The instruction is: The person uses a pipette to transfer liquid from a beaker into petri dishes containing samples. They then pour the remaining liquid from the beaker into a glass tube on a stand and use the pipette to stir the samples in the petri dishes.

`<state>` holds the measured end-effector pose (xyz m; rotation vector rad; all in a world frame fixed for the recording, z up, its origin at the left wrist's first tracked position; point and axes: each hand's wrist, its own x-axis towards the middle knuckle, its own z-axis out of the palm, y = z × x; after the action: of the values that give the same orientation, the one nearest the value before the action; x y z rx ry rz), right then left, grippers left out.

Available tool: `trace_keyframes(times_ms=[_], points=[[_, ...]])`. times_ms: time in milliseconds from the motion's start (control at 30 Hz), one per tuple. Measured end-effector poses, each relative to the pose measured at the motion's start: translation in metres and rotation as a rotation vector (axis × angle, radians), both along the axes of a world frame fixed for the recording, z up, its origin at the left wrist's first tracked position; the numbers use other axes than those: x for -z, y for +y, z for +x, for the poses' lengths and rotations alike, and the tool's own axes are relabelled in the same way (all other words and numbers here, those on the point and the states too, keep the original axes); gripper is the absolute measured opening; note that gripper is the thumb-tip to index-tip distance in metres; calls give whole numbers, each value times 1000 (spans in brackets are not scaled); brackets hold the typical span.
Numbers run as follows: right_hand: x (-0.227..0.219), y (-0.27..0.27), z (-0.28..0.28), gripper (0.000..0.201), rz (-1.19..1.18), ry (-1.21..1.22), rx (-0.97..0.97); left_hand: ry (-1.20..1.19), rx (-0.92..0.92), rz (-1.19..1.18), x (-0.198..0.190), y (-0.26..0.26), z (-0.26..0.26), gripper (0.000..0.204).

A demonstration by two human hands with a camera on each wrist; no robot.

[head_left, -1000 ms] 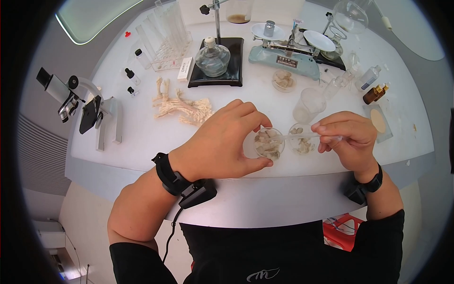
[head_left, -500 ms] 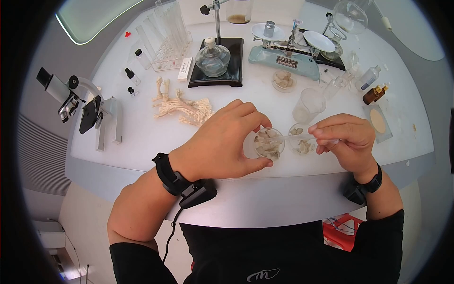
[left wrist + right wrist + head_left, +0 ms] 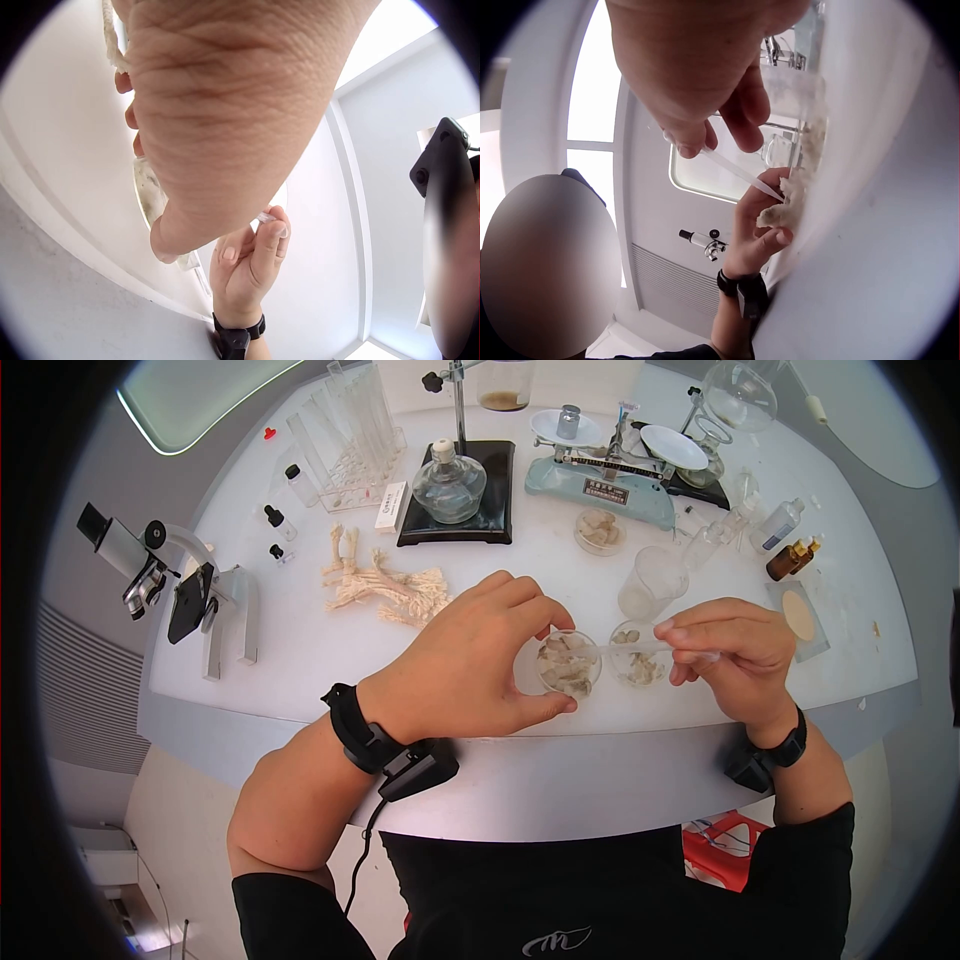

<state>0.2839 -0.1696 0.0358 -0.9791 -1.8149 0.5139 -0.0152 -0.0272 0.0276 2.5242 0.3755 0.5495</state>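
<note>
My left hand [image 3: 475, 660] grips a small clear petri dish [image 3: 570, 688] by its sides, thumb at the near rim and fingertips at the far rim. Greyish-beige, clumpy pieces [image 3: 566, 663] fill the dish. Between thumb and fingers, my right hand [image 3: 735, 655] pinches a translucent plastic dropper [image 3: 640, 648]. The dropper slants leftward, and in the right wrist view its tip [image 3: 780, 198] is down at the pieces. Beneath its shaft a second petri dish [image 3: 648, 683] holds similar scraps. In the left wrist view my palm hides most of the held dish.
Behind the dishes stand a clear plastic beaker [image 3: 650, 588] and a third dish [image 3: 601, 548] of pieces. Further back are a balance [image 3: 600, 490] and an alcohol lamp [image 3: 449, 490] on a black base. Left lie pale rope-like strands [image 3: 385, 585], near a microscope [image 3: 190, 580]. Brown bottles [image 3: 785, 565] stand right.
My right hand's fingers shift slightly left and back on the dropper. The left hand and its dish stay where they were.
</note>
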Motion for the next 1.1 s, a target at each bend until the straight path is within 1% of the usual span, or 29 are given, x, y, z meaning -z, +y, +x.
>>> trace_keyframes(times_ms=[567, 1100], points=[[-1, 2, -4, 34, -37, -28, -1, -5, 3, 5, 0, 0, 0, 58], [-3, 4, -6, 34, 2, -43, -1, 1, 9, -3, -1, -1, 2, 57]])
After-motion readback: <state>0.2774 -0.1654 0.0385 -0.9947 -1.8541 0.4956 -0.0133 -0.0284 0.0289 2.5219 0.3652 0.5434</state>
